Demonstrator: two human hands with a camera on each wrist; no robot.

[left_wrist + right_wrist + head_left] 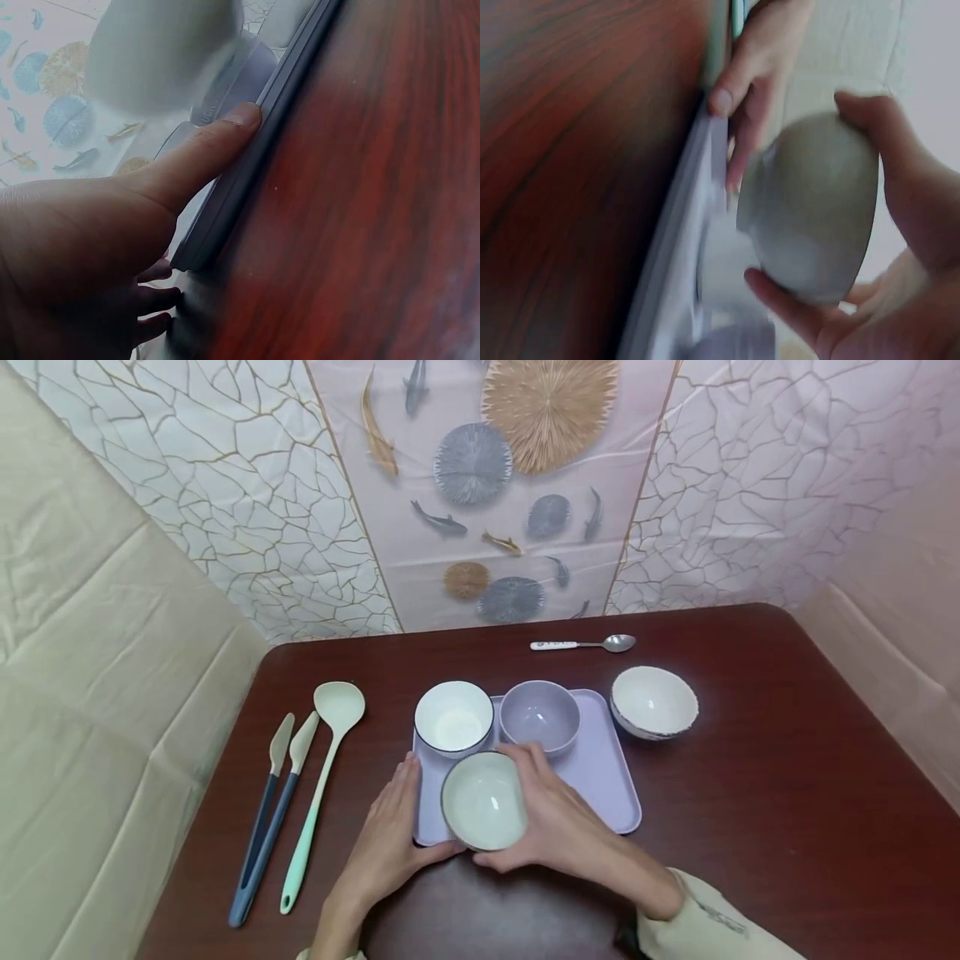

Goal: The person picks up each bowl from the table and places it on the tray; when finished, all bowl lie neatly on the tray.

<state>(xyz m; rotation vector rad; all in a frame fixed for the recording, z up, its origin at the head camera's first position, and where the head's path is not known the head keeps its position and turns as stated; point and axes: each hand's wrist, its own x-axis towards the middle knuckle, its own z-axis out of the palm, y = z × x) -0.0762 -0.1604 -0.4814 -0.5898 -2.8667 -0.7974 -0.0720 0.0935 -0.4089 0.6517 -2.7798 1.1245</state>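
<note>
A pale green bowl (484,802) with a dark rim is in my right hand (551,814), gripped between thumb and fingers at its right side. In the right wrist view the bowl (817,202) is held up off the lilac tray (671,277). My left hand (390,827) rests at the tray's near left corner, its fingers straight along the left side. In the left wrist view the thumb of the left hand (97,232) touches the tray's near rim. On the lilac tray (600,781) stand a white bowl (453,718) at back left and a lilac bowl (540,717) beside it.
A white bowl with a speckled rim (654,702) stands right of the tray. Behind lies a spoon (592,644) with a white handle. To the left are a green-handled ladle (326,777) and blue tongs (272,827) with pale tips. Patterned cloth (480,510) hangs behind the table.
</note>
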